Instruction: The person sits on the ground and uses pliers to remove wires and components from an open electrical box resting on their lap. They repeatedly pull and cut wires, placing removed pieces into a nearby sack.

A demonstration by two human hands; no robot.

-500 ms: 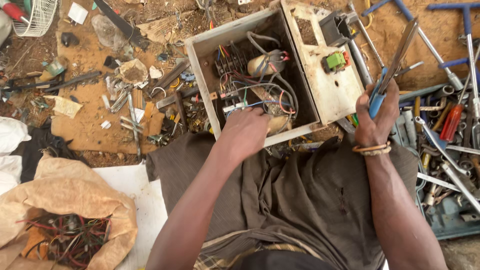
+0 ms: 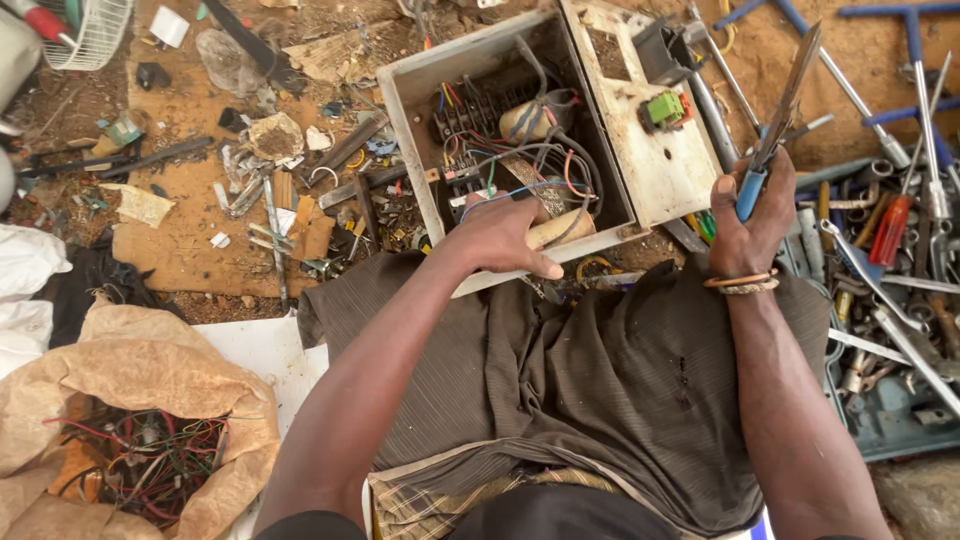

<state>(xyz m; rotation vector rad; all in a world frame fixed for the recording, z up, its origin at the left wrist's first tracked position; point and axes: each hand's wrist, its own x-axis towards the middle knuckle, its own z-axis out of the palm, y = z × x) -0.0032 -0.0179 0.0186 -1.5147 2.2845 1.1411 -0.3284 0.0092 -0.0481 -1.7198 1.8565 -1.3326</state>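
While my left hand [image 2: 505, 235] grips the box [image 2: 430, 75] at its near wall, steadying it against my lap, my right hand [image 2: 748, 215] closes around the pliers [image 2: 775, 120]; I should brace firmly before cutting the wires [image 2: 520, 160].

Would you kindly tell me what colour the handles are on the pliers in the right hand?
Blue, seen in the head view: the pliers in the right hand.

Left hand [image 2: 505, 237] drawn slightly back toward the near edge of the open metal box [image 2: 520, 130], now over its front wall, right hand [image 2: 748, 222] raised a little, blue-handled pliers [image 2: 778, 120] tilted more upright than before
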